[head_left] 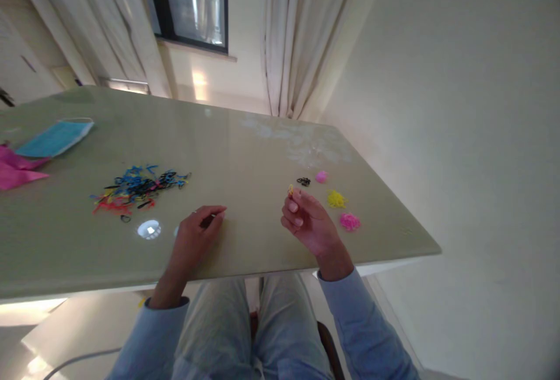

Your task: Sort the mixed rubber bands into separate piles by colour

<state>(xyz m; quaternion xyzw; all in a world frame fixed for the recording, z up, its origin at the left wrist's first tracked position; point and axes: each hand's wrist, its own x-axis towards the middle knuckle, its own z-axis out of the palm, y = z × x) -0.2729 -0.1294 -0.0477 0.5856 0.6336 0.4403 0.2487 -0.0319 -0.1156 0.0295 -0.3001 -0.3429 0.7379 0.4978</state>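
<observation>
My right hand (308,222) is raised over the table (249,176), thumb and forefinger pinching a small yellow rubber band (291,190). Its other fingers are curled in. Near it lie small heaps sorted by colour: black bands (303,182), a light pink heap (321,176), yellow bands (336,198) and bright pink bands (349,221). My left hand (196,234) rests on the tabletop, thumb and forefinger tips together, and nothing shows between them. Left of it spreads a mixed pile of small bands (140,186) in blue, black, red and yellow.
A blue face mask (56,139) and a bright pink piece of material (17,169) lie at the far left. The table's front edge runs just under my wrists. A wall (459,106) stands beyond the right edge; curtains (297,36) and a window (195,1) are behind.
</observation>
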